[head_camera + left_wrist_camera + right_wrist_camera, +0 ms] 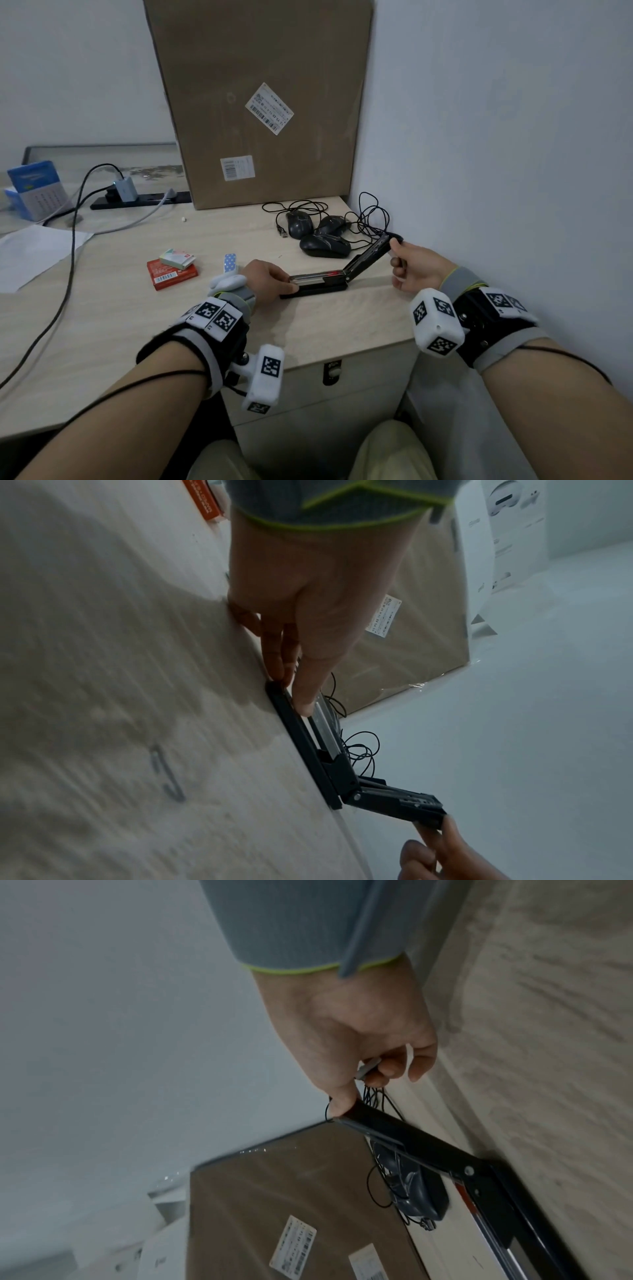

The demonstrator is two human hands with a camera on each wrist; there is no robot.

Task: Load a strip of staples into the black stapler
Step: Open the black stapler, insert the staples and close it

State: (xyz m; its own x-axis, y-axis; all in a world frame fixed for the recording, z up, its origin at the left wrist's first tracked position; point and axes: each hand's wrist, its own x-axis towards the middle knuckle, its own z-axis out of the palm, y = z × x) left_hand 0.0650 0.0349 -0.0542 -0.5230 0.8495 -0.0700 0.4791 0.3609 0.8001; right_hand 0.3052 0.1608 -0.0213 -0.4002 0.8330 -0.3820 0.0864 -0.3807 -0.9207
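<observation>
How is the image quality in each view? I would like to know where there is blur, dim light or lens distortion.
Head view: fairly sharp, evenly lit, though the wide lens bends the cardboard box and walls. Left wrist view: dim, with the desk streaked by motion blur; the black stapler stays readable. Right wrist view: dim and soft, the wood grain smeared, the right hand in shade.

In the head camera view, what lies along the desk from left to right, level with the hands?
Red staple box → left hand → open black stapler → right hand.
</observation>
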